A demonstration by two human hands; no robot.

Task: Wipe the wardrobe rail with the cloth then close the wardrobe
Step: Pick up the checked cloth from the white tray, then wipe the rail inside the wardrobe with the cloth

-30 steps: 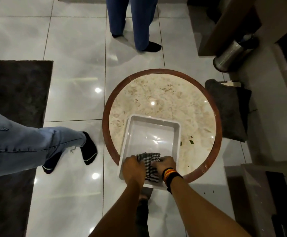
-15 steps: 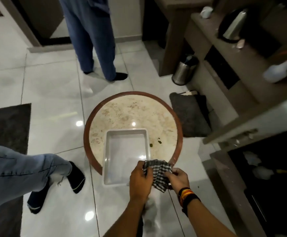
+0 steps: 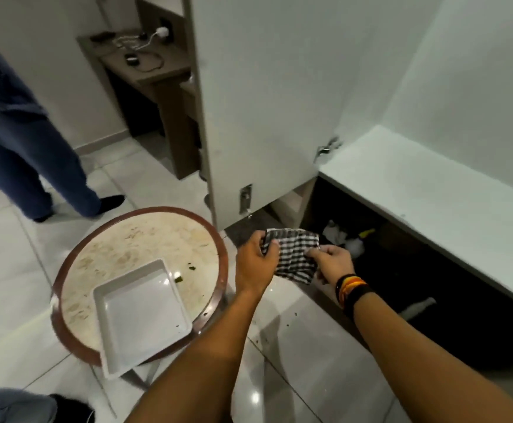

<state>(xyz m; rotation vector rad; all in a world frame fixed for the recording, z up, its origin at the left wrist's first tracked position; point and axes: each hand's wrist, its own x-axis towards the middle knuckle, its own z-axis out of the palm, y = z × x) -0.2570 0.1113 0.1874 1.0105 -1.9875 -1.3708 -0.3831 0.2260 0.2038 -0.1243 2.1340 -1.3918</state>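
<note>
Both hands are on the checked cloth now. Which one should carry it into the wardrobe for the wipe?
Probably right. The right hand pinches the checked cloth on the side toward the open wardrobe; the left hand sits nearer the round table. No rail is visible yet.

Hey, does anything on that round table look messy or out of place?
Yes. The white tray hangs past the near edge of the round table, and small green bits lie on the tabletop beside it.

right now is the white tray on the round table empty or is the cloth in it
Empty. The white tray shows only its bare bottom, and the checked cloth is held off the table between the left hand and right hand.
</note>
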